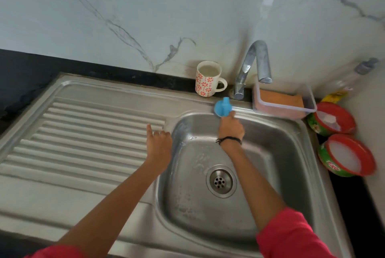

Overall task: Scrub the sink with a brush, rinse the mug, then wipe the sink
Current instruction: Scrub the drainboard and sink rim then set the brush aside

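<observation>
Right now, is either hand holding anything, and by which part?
The right hand grips the blue brush from its near side, at the sink's back rim; its bristles are hidden. The left hand holds nothing and rests at the basin's left edge.

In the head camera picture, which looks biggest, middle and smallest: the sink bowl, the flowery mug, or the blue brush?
1. Stainless steel sink bowl, by far the biggest.
2. White mug with red flowers.
3. Blue plastic brush, smallest, though the right hand hides part of it.

I counted one mug, one blue brush, one tap, one sink, one sponge in one clear tub, two round red-rimmed soap tubs, one bottle, and two hands.
</observation>
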`<state>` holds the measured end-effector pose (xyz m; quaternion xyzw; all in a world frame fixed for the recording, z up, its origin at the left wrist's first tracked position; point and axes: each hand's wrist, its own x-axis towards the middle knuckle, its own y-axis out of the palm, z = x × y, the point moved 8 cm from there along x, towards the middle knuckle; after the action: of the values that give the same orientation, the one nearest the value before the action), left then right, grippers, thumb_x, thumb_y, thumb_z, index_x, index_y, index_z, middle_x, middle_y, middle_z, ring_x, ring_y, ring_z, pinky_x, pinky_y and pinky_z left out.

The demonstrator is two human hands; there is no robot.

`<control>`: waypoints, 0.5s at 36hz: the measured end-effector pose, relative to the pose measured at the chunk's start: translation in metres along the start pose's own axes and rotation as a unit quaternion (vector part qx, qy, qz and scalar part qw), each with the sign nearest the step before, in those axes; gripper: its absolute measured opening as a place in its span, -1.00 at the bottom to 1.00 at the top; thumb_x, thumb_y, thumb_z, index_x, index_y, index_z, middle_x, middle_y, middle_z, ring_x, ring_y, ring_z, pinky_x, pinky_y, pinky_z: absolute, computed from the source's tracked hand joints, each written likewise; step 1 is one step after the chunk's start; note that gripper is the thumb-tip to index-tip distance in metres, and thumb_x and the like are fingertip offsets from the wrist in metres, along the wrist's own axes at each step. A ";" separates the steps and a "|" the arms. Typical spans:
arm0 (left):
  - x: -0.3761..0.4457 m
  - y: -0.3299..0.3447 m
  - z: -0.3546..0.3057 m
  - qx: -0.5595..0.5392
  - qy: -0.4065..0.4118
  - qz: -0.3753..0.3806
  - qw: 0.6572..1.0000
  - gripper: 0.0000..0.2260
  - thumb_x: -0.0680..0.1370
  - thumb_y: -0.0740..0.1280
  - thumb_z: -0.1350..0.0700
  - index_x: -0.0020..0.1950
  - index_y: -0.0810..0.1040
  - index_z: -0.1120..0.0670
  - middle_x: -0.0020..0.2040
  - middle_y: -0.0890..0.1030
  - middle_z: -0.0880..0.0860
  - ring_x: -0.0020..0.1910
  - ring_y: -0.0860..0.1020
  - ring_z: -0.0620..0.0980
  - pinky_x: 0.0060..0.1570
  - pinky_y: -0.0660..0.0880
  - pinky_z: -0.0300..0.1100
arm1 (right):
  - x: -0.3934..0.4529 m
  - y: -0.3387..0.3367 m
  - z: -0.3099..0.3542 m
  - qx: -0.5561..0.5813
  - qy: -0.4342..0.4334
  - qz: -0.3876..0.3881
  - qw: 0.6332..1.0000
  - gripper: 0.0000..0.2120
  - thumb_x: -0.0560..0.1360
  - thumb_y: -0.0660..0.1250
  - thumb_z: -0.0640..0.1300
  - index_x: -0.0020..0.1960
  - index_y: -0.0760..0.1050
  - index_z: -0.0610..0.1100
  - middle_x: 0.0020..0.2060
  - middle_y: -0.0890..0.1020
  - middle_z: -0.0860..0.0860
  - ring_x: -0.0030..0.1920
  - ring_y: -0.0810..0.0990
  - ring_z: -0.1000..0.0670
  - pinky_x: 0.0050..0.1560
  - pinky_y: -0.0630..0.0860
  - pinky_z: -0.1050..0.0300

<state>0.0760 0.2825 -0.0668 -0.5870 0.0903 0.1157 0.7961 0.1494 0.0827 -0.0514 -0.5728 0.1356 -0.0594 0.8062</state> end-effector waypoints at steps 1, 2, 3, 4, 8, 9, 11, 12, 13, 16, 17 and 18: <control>0.000 -0.001 -0.003 0.003 0.005 -0.006 1.000 -0.57 0.55 0.23 0.14 0.42 0.30 0.11 0.31 0.45 0.05 0.32 0.39 0.04 0.45 -0.07 0.13 | -0.003 0.008 0.015 -0.012 -0.042 0.015 0.999 -0.64 0.64 -0.02 -0.15 0.40 0.17 -0.26 0.09 0.59 -0.20 0.10 0.58 -0.21 0.04 0.48 -0.03; 0.000 -0.002 -0.005 0.000 0.010 -0.013 1.000 -0.53 0.54 0.25 0.15 0.44 0.26 0.12 0.35 0.40 0.07 0.36 0.34 0.06 0.46 -0.06 0.12 | -0.007 0.015 0.029 -0.032 -0.087 0.028 0.995 -0.63 0.65 -0.02 -0.13 0.41 0.15 -0.25 0.08 0.59 -0.19 0.08 0.59 -0.20 0.02 0.49 -0.03; 0.001 -0.002 -0.007 -0.006 0.016 -0.021 1.000 -0.50 0.54 0.25 0.17 0.46 0.22 0.12 0.38 0.36 0.08 0.39 0.30 0.07 0.46 -0.05 0.12 | -0.009 0.020 0.039 -0.055 -0.126 0.038 0.990 -0.62 0.65 -0.02 -0.11 0.41 0.14 -0.25 0.06 0.60 -0.18 0.05 0.60 -0.19 -0.01 0.50 -0.03; 0.001 -0.002 -0.010 -0.010 0.022 -0.028 0.999 -0.48 0.54 0.24 0.17 0.48 0.18 0.12 0.41 0.32 0.09 0.41 0.27 0.07 0.46 -0.05 0.11 | -0.009 0.022 0.045 -0.073 -0.154 0.041 0.985 -0.61 0.65 -0.02 -0.09 0.42 0.13 -0.24 0.05 0.61 -0.17 0.02 0.61 -0.18 -0.04 0.50 -0.03; 0.002 -0.002 -0.020 -0.021 0.053 -0.045 0.997 -0.44 0.56 0.22 0.14 0.51 0.09 0.12 0.47 0.23 0.08 0.46 0.20 0.08 0.46 -0.04 0.10 | 0.007 0.005 0.029 -0.100 -0.157 0.021 0.982 -0.59 0.65 -0.01 -0.05 0.42 0.14 -0.22 0.05 0.61 -0.18 0.04 0.60 -0.20 -0.03 0.50 -0.02; 0.001 -0.004 -0.024 -0.026 0.062 -0.049 0.997 -0.44 0.56 0.22 0.14 0.52 0.08 0.12 0.48 0.21 0.07 0.46 0.20 0.07 0.46 -0.03 0.09 | 0.010 0.001 0.018 -0.105 -0.147 0.015 0.983 -0.60 0.65 -0.01 -0.06 0.43 0.14 -0.22 0.05 0.61 -0.18 0.05 0.60 -0.20 -0.03 0.50 -0.02; 0.003 -0.007 -0.031 -0.044 0.079 -0.059 0.994 -0.47 0.58 0.18 0.15 0.52 0.08 0.10 0.50 0.18 0.05 0.45 0.20 0.04 0.45 0.00 0.08 | 0.012 -0.006 -0.009 -0.107 -0.118 0.006 0.987 -0.60 0.66 -0.01 -0.07 0.43 0.13 -0.22 0.04 0.61 -0.18 0.04 0.61 -0.20 -0.04 0.50 -0.03; 0.005 -0.009 -0.035 -0.057 0.087 -0.063 0.993 -0.50 0.59 0.15 0.16 0.52 0.10 0.09 0.51 0.17 0.04 0.46 0.19 0.02 0.45 0.01 0.07 | 0.011 -0.008 -0.023 -0.100 -0.102 0.001 0.990 -0.61 0.66 -0.01 -0.07 0.43 0.14 -0.22 0.03 0.62 -0.18 0.03 0.61 -0.20 -0.04 0.50 -0.03; 0.008 -0.011 -0.039 -0.068 0.094 -0.068 0.991 -0.53 0.60 0.13 0.16 0.51 0.12 0.08 0.52 0.17 0.03 0.47 0.18 0.01 0.45 0.01 0.05 | 0.011 -0.011 -0.036 -0.092 -0.087 -0.005 0.992 -0.61 0.66 -0.01 -0.06 0.42 0.15 -0.23 0.02 0.62 -0.18 0.02 0.61 -0.20 -0.05 0.50 -0.04; 0.013 -0.025 -0.055 -0.109 0.124 -0.091 0.982 -0.57 0.60 0.13 0.16 0.48 0.23 0.07 0.49 0.25 0.01 0.47 0.20 -0.02 0.46 0.03 -0.02 | 0.011 -0.018 -0.066 -0.080 -0.055 -0.003 0.995 -0.62 0.64 0.01 -0.04 0.37 0.20 -0.24 0.04 0.60 -0.22 0.04 0.60 -0.24 -0.04 0.50 -0.06; 0.015 -0.033 -0.062 -0.134 0.134 -0.100 0.977 -0.58 0.60 0.14 0.17 0.47 0.26 0.07 0.48 0.28 0.01 0.45 0.23 -0.03 0.46 0.07 -0.04 | 0.010 -0.019 -0.073 -0.080 -0.056 0.005 0.995 -0.62 0.64 0.02 -0.03 0.36 0.21 -0.24 0.05 0.60 -0.23 0.05 0.59 -0.25 -0.03 0.49 -0.07; 0.017 -0.041 -0.068 -0.162 0.140 -0.104 0.971 -0.59 0.60 0.15 0.17 0.46 0.29 0.07 0.47 0.30 0.00 0.44 0.26 -0.03 0.45 0.12 -0.06 | 0.007 -0.020 -0.080 -0.081 -0.059 0.015 0.995 -0.62 0.64 0.03 -0.03 0.34 0.23 -0.24 0.06 0.59 -0.24 0.06 0.58 -0.25 -0.02 0.49 -0.06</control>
<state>0.1040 0.2070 -0.0542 -0.7249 0.1196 -0.0380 0.6773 0.1347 0.0014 -0.0580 -0.6370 0.1007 -0.0026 0.7642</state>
